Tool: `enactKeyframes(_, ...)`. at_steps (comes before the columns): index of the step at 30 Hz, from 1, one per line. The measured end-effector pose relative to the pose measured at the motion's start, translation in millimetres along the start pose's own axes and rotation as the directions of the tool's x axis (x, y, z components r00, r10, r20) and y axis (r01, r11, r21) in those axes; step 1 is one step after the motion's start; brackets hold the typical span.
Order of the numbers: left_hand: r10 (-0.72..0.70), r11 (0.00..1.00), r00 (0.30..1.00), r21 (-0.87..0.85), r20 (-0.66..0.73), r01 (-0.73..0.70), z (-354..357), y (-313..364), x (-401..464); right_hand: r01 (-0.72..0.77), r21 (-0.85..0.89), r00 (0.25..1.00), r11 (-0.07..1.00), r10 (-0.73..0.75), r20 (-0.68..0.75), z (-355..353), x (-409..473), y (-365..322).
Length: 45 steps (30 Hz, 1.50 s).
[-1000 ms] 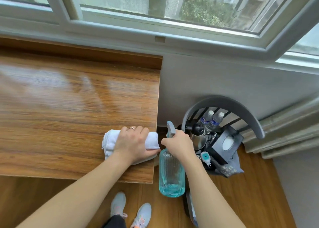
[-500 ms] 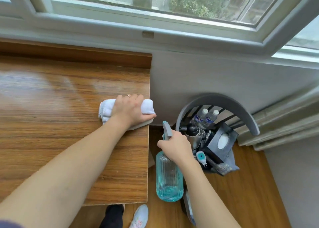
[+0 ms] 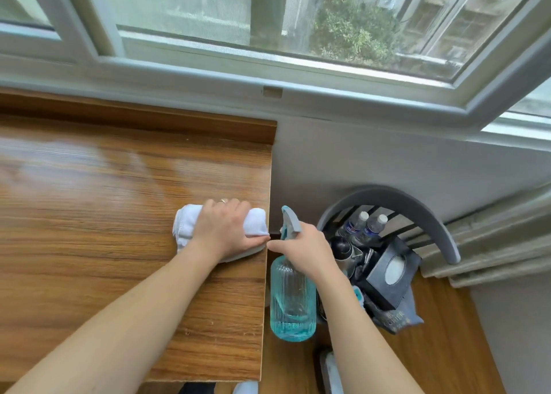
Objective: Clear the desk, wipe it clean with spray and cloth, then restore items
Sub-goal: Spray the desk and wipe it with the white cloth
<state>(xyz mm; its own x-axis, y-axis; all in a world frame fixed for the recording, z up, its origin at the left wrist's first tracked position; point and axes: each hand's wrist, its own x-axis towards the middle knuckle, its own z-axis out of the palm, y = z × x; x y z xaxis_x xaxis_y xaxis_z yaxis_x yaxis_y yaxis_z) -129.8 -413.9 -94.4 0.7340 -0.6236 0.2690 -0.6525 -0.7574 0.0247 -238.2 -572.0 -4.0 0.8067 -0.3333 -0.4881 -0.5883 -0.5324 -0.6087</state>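
A folded white cloth (image 3: pixel 186 224) lies on the wooden desk (image 3: pixel 89 214) close to its right edge. My left hand (image 3: pixel 225 229) presses down on the cloth and grips it. Just past the desk's right edge, my right hand (image 3: pixel 307 247) holds a blue ribbed glass spray bottle (image 3: pixel 292 301) by its neck, below the grey trigger head (image 3: pixel 289 222). The bottle hangs in the air beside the desk, upright. The desk surface shows a wet sheen at the back.
A grey chair (image 3: pixel 417 211) stands to the right and holds two water bottles (image 3: pixel 365 225), a kettle (image 3: pixel 343 249), a black tissue box (image 3: pixel 390 271) and other small items. A wall and window sill run behind. Curtains (image 3: pixel 507 238) hang at the right.
My left hand slid the cloth away from the desk's front edge toward the middle of the right side. My right hand stayed beside the desk with the bottle.
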Motion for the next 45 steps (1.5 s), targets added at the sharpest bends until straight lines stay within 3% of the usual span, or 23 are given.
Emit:
enactKeyframes(13, 0.025, 0.999, 0.999, -0.024, -0.029, -0.026, 25.3, -36.8, 87.7, 0.001, 0.133, 0.999, 0.991, -0.007, 0.047, -11.2, 53.6, -4.0)
enactKeyframes(21, 0.021, 1.0, 1.0, 0.002, 0.005, -0.021, 31.5, -49.0, 133.5, -0.046, 0.204, 0.995, 0.978, 0.062, -0.074, -15.5, 64.0, -15.5)
enactKeyframes(31, -0.01, 1.0, 0.997, 0.006, 0.07, 0.01, 19.8, -38.6, 108.7, -0.072, 0.148, 0.992, 0.986, 0.087, -0.094, -14.2, 66.6, -28.4)
enactKeyframes(36, -0.004, 0.999, 1.0, -0.045, -0.019, 0.003, 17.5, -30.3, 70.1, -0.06, 0.099, 0.997, 0.993, 0.063, -0.034, -21.3, 72.5, -34.4)
enactKeyframes(45, 0.06, 0.997, 0.997, -0.036, -0.057, -0.062, 29.6, -39.5, 93.2, -0.026, 0.066, 1.0, 0.997, 0.027, -0.013, -31.6, 91.2, -41.5)
